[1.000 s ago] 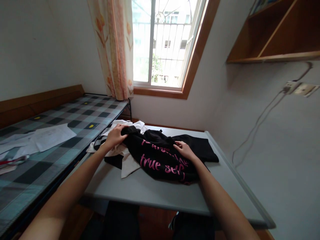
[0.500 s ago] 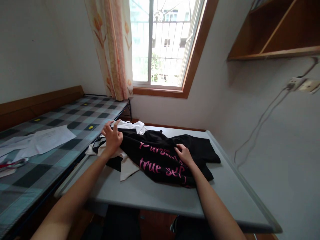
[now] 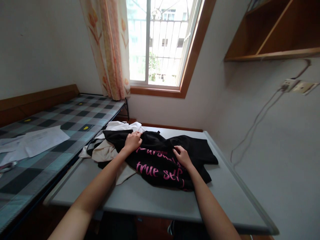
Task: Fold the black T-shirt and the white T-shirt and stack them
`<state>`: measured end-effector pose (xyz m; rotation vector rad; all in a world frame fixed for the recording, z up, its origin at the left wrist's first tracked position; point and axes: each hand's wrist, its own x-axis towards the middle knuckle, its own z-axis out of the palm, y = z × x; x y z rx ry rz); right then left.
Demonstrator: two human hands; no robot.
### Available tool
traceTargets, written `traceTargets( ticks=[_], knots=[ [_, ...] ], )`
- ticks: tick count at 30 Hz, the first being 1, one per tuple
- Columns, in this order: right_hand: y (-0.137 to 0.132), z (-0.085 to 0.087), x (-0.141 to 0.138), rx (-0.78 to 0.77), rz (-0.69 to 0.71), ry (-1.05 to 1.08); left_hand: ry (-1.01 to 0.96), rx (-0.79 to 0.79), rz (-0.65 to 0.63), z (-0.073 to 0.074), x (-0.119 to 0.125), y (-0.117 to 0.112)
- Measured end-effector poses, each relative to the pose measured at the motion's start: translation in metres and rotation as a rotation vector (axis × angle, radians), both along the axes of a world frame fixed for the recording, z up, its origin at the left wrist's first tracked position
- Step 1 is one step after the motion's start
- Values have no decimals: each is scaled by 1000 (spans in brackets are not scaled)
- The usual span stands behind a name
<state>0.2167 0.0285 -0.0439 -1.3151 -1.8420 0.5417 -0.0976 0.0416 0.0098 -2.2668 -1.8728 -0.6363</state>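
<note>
A black T-shirt (image 3: pixel 160 181) with pink lettering lies rumpled across the table. My left hand (image 3: pixel 133 140) rests on its upper left part, fingers curled into the cloth near the neck. Farther right, my right hand (image 3: pixel 182 156) pinches the same shirt just above the lettering. Both sets of fingertips are partly hidden by the hands and folds. Under the shirt's left side, other garments stick out: a beige one (image 3: pixel 103 151) and a white one (image 3: pixel 122 126) behind it.
The clothes lie on a grey-white table (image 3: pixel 155 203). On the left stands a bed with a checked cover (image 3: pixel 97 115) and papers (image 3: pixel 47 138). A curtain (image 3: pixel 112 50) hangs beside the window. A wooden shelf (image 3: pixel 275 55) and a socket with cables (image 3: pixel 287 85) are on the right wall.
My left hand has moved right, from the shirt's left end with fingers raised to the cloth near the neck, where the fingers are curled. The right hand stays at the same spot on the shirt.
</note>
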Motion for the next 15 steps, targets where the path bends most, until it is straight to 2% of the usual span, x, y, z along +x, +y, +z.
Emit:
traceTargets(
  ticks=[3,6,15],
  knots=[
    [0,-1,0,-2,3,0,36,33,-10,-19,1,-5],
    [1,-3,1,-4,9,0,89,82,-9,-29,4,-10],
    [1,-3,2,11,15,5,150,92,1,-33,4,-15]
  ],
)
